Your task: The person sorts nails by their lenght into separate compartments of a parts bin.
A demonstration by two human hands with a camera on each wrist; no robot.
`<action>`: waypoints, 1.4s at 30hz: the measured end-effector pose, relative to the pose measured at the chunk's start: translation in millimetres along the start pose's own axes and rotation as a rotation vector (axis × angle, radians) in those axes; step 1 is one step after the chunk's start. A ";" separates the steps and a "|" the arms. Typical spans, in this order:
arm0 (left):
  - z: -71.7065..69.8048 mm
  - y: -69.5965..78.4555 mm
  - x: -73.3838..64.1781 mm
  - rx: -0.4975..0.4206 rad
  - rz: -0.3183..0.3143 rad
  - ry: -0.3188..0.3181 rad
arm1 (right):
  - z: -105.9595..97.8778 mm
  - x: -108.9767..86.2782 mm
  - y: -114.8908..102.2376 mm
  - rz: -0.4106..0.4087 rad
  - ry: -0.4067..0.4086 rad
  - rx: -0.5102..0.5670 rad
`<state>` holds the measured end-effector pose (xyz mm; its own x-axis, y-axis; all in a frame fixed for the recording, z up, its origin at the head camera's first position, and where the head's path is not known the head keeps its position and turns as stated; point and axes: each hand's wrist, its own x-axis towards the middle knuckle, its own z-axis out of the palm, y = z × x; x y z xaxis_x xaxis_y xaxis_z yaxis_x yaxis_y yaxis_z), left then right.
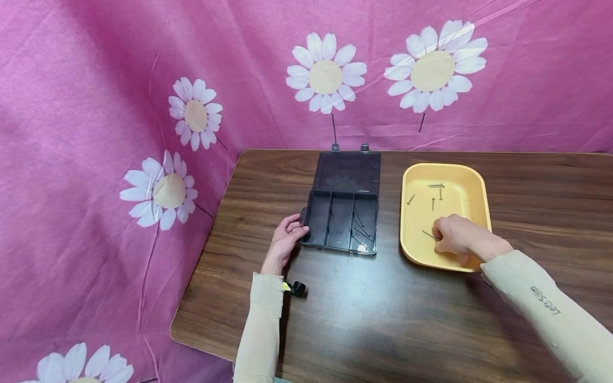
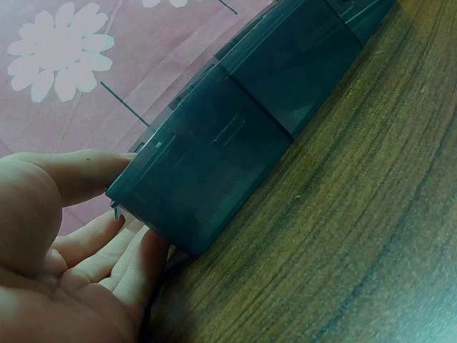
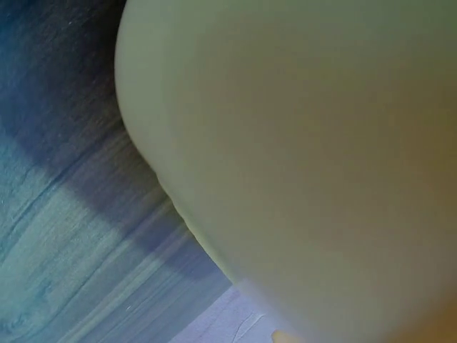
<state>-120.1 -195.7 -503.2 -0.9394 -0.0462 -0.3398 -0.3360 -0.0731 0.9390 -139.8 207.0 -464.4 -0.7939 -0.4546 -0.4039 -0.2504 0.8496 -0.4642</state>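
Note:
My left hand point(image 1: 283, 242) grips the left edge of a dark translucent compartment box point(image 1: 340, 223). In the left wrist view the thumb point(image 2: 89, 175) lies at the box's top rim and the fingers are against its side. The lid point(image 1: 347, 171) is folded back flat behind it. Several long thin screws point(image 1: 362, 230) lie in the right compartment. Over the front of a yellow tray point(image 1: 408, 239), my right hand point(image 1: 460, 236) has curled fingers and pinches a screw point(image 1: 429, 234); its fingertips are partly hidden. Several loose screws point(image 1: 433, 204) lie farther back in the tray.
Both things stand on a brown wood-grain table point(image 1: 354, 314), the tray right of the box. A pink flowered cloth point(image 1: 258, 69) hangs behind and to the left. A black strap piece point(image 1: 298, 289) sits by the left wrist. A blurred pale surface point(image 3: 300, 157) fills most of the right wrist view.

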 end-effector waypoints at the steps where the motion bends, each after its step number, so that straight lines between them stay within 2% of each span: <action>1: -0.5 -2.2 1.9 -0.004 -0.003 0.004 | 0.0 0.2 0.2 -0.007 0.007 -0.008; 7: 0.4 -7.8 7.2 -0.005 0.005 0.038 | -2.6 1.8 1.8 -0.044 0.061 -0.069; 12: 0.7 -7.7 7.3 -0.005 0.023 0.049 | -6.8 1.2 2.7 -0.066 0.123 -0.058; 21: 0.0 -7.6 5.5 0.000 0.020 0.047 | -11.5 -4.5 2.9 -0.142 0.324 -0.067; 28: -1.0 -8.5 4.9 -0.005 0.010 0.049 | -9.5 -8.5 -1.3 -0.146 0.408 -0.017; 34: -1.2 -8.1 3.6 -0.001 0.010 0.055 | -8.6 -12.1 -5.8 -0.194 0.506 0.012; 42: 0.3 -8.1 2.5 0.009 0.001 0.053 | -9.8 -19.3 -12.7 -0.186 0.532 0.131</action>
<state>-119.7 -194.9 -511.6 -0.9349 -0.0986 -0.3409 -0.3359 -0.0643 0.9397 -126.7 207.6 -443.0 -0.9210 -0.3671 0.1302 -0.3685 0.7130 -0.5965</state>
